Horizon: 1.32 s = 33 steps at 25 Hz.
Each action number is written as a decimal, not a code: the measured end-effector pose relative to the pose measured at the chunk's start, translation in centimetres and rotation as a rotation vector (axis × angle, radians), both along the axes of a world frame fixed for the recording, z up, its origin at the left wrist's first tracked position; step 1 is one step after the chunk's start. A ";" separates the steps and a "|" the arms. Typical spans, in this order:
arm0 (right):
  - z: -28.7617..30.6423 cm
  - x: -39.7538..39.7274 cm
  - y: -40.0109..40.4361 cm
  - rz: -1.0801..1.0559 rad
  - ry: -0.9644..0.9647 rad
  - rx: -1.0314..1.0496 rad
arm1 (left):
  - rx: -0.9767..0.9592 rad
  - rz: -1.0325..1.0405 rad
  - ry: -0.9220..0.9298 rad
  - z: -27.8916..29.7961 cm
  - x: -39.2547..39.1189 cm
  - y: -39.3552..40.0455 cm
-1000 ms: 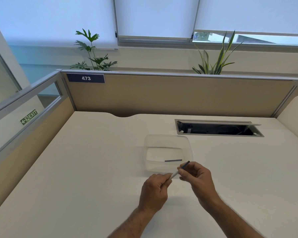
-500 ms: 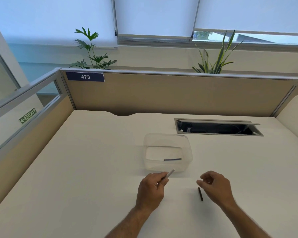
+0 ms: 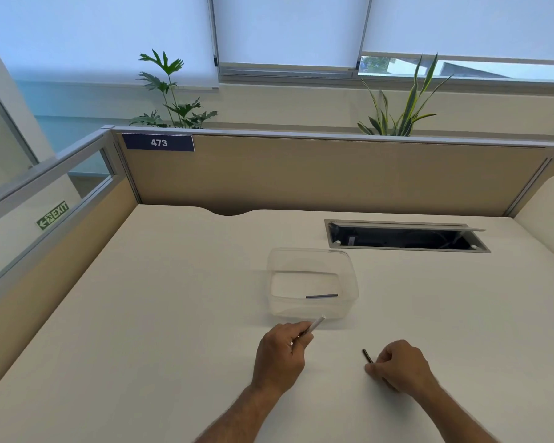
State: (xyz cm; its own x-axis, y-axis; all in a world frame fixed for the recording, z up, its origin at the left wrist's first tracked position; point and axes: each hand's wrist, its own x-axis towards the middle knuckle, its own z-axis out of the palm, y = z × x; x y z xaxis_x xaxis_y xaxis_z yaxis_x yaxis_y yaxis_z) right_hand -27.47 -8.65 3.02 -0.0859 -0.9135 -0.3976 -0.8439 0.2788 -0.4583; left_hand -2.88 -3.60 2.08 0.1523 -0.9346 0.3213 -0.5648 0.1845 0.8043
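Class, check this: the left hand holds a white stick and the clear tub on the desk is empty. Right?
No. The head view shows the clear tub is not empty: one dark rod lies inside. The left hand does hold the white stick.

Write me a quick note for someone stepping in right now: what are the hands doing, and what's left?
Left hand: grips a white pen tube, tip by the clear container.
Right hand: fingers curled at the near end of a dark cap on the desk; contact unclear.
Done: one dark stick lies in the container.
Left, probably: tube and cap go in too.
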 end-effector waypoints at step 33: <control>2.2 3.8 1.2 0.077 -0.862 -0.345 | -0.122 -0.013 -0.363 0.3 0.2 0.5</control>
State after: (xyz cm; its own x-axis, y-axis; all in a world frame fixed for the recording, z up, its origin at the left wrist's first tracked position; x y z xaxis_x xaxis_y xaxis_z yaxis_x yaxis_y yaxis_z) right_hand -23.70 -7.48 5.19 0.1787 -0.9839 -0.0012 -0.1837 -0.0322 -0.9824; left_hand -2.71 -3.15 2.43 -0.0039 -0.8874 0.4611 -0.8061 0.2756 0.5237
